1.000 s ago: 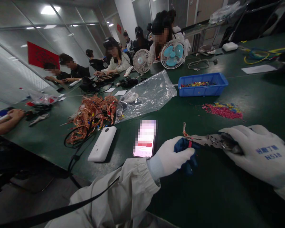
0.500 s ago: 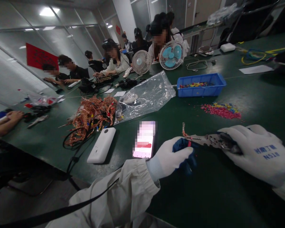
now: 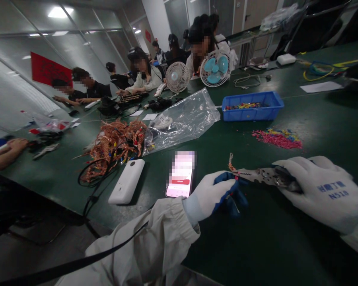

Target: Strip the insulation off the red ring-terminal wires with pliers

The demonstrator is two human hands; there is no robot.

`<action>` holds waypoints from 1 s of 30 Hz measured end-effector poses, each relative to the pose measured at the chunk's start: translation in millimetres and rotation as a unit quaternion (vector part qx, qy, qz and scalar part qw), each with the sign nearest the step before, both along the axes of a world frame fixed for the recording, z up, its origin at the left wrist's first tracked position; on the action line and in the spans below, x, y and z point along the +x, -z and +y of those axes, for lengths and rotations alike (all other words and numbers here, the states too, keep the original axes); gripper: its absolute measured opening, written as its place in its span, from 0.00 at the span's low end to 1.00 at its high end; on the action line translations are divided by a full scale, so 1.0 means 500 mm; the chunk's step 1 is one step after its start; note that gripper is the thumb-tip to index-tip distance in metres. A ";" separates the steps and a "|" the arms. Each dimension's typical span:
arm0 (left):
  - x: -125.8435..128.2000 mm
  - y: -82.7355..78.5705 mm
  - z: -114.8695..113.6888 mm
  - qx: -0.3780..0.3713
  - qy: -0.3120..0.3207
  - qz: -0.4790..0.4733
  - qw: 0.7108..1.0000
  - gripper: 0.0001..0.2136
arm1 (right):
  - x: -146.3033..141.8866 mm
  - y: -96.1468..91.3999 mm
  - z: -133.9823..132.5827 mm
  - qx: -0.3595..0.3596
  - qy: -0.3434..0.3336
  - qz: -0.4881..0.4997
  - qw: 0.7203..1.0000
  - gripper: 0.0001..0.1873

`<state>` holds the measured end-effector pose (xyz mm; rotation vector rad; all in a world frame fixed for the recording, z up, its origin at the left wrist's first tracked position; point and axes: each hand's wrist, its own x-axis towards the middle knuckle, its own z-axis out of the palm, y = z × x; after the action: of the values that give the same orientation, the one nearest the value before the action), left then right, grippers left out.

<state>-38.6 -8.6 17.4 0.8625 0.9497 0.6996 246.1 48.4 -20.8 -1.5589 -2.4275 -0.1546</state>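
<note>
My right hand (image 3: 319,190), in a white work glove, is closed around the dark handles of wire strippers (image 3: 264,175). Their metal jaws point left and meet a short braided copper wire (image 3: 231,163) with a silvery terminal at its upper end. My left hand (image 3: 216,194), in a white glove with blue coating, pinches the wire's lower part, where a bit of red shows near the fingertips. The wire's lower end is mostly hidden by the fingers. Beyond the strippers lies a heap of small red, yellow and blue plastic pieces (image 3: 279,139).
A blue bin (image 3: 252,114) of coloured pieces stands behind the heap. To the left lie a lit phone (image 3: 180,174), a white power bank (image 3: 127,182), tangled copper braids (image 3: 113,143) and a clear plastic bag (image 3: 185,121). Fans (image 3: 215,68) and several seated people are farther back.
My left fingers have closed in tighter and tipped forward around the wire's lower part. The strippers stay nearly in place at the wire. The view has shifted very slightly.
</note>
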 end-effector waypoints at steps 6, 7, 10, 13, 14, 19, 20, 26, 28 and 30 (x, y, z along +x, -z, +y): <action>0.003 0.004 -0.001 0.038 -0.012 0.057 0.998 0.15 | 0.004 0.006 0.003 0.004 0.005 -0.002 1.000 0.28; 0.002 0.004 -0.001 0.040 -0.014 0.069 0.997 0.15 | 0.004 0.006 0.003 0.004 0.006 -0.002 1.000 0.28; 0.001 0.004 -0.002 0.040 -0.012 0.089 0.995 0.14 | 0.003 0.005 0.003 0.005 0.004 0.001 1.000 0.28; 0.001 -0.002 -0.003 0.040 -0.007 0.088 0.995 0.13 | 0.003 0.003 0.002 0.002 -0.001 0.003 1.000 0.28; 0.002 -0.004 -0.003 0.040 -0.007 0.088 0.995 0.13 | 0.004 0.002 0.002 0.003 0.000 0.003 1.000 0.28; 0.003 -0.009 -0.004 0.037 -0.002 0.086 0.996 0.15 | 0.005 0.000 0.002 0.006 0.002 -0.010 1.000 0.28; 0.003 -0.008 -0.004 0.040 -0.002 0.089 0.995 0.15 | 0.005 0.001 0.003 0.006 0.001 -0.012 1.000 0.29; 0.004 0.001 -0.003 0.064 -0.008 0.100 0.993 0.15 | 0.005 0.006 0.002 0.004 0.012 -0.020 1.000 0.30; 0.004 0.001 -0.002 0.061 -0.007 0.103 0.993 0.16 | 0.006 0.008 0.001 0.008 0.015 -0.022 1.000 0.30; 0.004 -0.001 -0.002 0.051 -0.003 0.108 0.993 0.16 | 0.006 0.010 0.001 0.012 0.013 -0.021 1.000 0.30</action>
<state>-36.7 -9.8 18.1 1.0419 1.1157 0.6739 249.1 48.7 -25.8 -1.5924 -2.4289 -0.2227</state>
